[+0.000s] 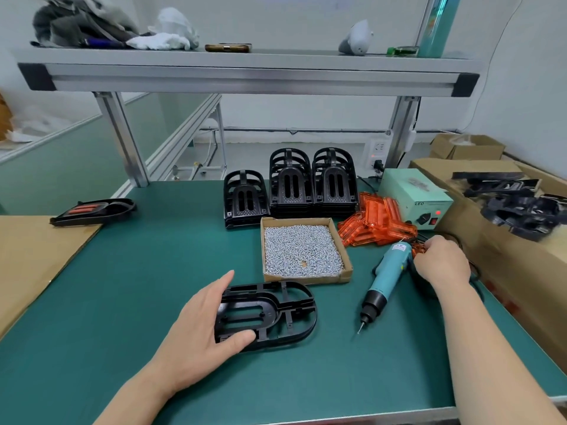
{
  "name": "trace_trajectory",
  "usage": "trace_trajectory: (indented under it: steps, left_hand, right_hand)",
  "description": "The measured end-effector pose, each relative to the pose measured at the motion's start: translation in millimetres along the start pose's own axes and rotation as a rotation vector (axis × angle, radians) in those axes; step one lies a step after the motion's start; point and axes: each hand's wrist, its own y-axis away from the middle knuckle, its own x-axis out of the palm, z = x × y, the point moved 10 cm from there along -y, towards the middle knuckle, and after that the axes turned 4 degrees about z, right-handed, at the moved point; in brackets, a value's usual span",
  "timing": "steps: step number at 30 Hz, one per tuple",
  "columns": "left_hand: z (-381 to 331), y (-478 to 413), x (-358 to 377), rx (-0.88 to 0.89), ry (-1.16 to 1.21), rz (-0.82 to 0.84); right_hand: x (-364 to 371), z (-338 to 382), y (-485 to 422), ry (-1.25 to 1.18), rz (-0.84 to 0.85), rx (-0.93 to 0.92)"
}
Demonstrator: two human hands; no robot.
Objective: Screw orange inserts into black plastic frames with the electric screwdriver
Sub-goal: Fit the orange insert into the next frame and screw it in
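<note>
From the head view, the step in hand looks like loading. A bare frame (294,305) lies flat on the table (147,271), near the front edge and just left of middle, with no orange in it yet. The left hand (202,326) is spread over its 9 o'clock end, thumb laid on the near rail and fingers straight along the far corner, steadying it rather than clutching it. The right hand (441,262) is well apart, at 2 o'clock from the frame, its fingers bent down into the near edge of the inserts (377,222). The fingertips are hidden, so I cannot tell whether it has one pinched. The screwdriver (389,271) lies unheld at 3 o'clock of the frame, bit toward the front, its rear just beside that hand. The screw box (306,280) sits at 12 o'clock, with stacked frames (290,185) beyond it. A finished piece (95,211) rests at 10 o'clock. The next move probably calls for lifting out a single insert, carrying it to the frame and seating it square in the opening before any screw or driver is taken up.
</note>
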Motion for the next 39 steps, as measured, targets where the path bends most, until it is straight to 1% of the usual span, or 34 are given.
trace_trajectory:
  steps: [5,11,14,16,17,19,21,25,28,32,36,39]
  left_hand:
    - [-2,0,0,-0.009,-0.003,0.002]
    - [-1,0,-1,-0.016,-0.009,-0.007]
    - [-1,0,-1,-0.011,-0.006,-0.013]
    - [-1,0,0,-0.004,-0.006,-0.016]
    - [-2,0,0,0.001,-0.009,-0.018]
    - [-3,0,-1,0.013,-0.016,-0.027]
    - [-4,0,-2,0.021,-0.011,-0.037]
    - [-6,1,-5,0.038,0.004,-0.065]
    - [-7,3,-11,0.051,0.021,-0.119]
    - [-11,9,-24,0.085,0.013,-0.237]
    - [-13,12,-33,0.096,0.011,-0.324]
    - [-16,13,-36,0.114,0.012,-0.353]
  right_hand:
    - [1,-8,1,0.002,0.003,0.043]
    - [-7,-13,4,-0.126,-0.012,0.05]
    - [-26,-5,13,-0.195,-0.105,-0.034]
    - [-37,8,24,-0.325,-0.141,-0.119]
    - [-39,15,29,-0.414,-0.13,-0.154]
    - [-35,30,41,-0.595,-0.06,-0.213]
    - [-23,49,52,-0.738,0.061,-0.264]
    - [3,90,84,-0.898,0.316,-0.356]
    - [21,114,109,-0.965,0.444,-0.387]
    - [41,140,139,-1.024,0.584,-0.389]
    - [58,161,166,-1.015,0.683,-0.414]
    - [69,175,182,-0.979,0.73,-0.442]
